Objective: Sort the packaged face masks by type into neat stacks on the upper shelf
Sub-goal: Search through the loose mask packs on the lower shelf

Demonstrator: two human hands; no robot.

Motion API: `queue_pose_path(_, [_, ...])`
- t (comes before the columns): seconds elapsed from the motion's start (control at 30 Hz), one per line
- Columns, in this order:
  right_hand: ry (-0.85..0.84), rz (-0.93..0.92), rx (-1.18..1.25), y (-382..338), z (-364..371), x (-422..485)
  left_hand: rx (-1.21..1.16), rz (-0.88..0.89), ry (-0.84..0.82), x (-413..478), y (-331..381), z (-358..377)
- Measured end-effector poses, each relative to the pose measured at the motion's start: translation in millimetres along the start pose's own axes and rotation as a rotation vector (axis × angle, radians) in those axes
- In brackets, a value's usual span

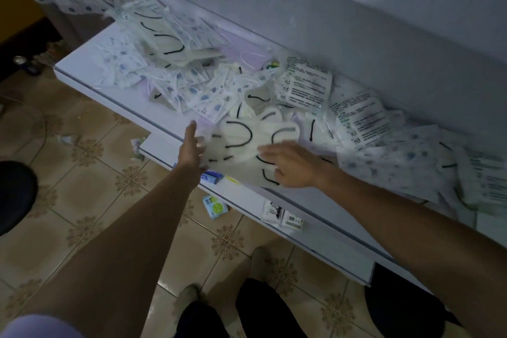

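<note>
- Tiled floor [82,186]: glossy beige tiles with a brown floral motif at the corners.
- Upper shelf [82,66]: a smooth white board with a pale grey back panel [356,22] behind it.
- Packaged face masks [208,90]: a loose, unsorted heap in clear crinkled film, spread along most of the upper shelf.
- Blue-spotted masks [203,96]: white packets with a printed pattern, lying towards the left and far right of the heap.
- Text-side packets [304,85]: turned back-up near the panel, with blocks of print too blurred to read.
- Cream masks [238,143]: curved shells with black ear loops, overlapping at the front edge of the shelf.
- Lower shelf [162,145]: white, with a small white packet [279,217] lying on it.
- Right hand [288,164]: palm down, fingers straight, resting flat on the cream masks.
- Left hand [193,143]: fingers extended at the left edge of the cream masks, gripping nothing.
</note>
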State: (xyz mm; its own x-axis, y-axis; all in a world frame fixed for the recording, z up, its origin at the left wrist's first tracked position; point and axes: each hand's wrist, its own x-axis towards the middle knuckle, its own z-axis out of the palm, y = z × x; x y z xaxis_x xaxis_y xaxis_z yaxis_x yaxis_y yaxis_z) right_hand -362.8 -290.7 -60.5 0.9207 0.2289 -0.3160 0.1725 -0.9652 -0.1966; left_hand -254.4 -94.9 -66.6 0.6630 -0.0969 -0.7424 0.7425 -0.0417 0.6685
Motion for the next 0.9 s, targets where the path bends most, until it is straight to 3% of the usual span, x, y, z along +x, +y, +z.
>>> queue_pose_path(0.07, [0.01,-0.014,0.152,-11,11,-1,0.148,0.048,-0.005,-2,-4,0])
queue_pose_path(0.13, [0.098,0.102,0.295,-16,13,-2,0.278,0.128,0.033,-3,-9,-2])
queue_pose_path(0.27, [0.446,0.394,0.429,-6,10,-2,0.291,0.201,0.04,-3,-17,-6])
queue_pose_path(0.37, [0.417,0.637,0.547,9,11,-4,0.241,0.286,-0.035,-8,-15,-5])
queue_pose_path(0.57, [0.599,0.815,1.414,17,-4,-19,-0.071,0.168,-0.314,-17,5,9])
queue_pose_path(0.7, [0.668,0.752,1.445,24,-31,-36,-0.119,0.218,-0.204,-17,19,18])
queue_pose_path(0.9, [0.395,0.818,1.282,20,17,-56,0.499,0.441,-0.053,0,-26,11])
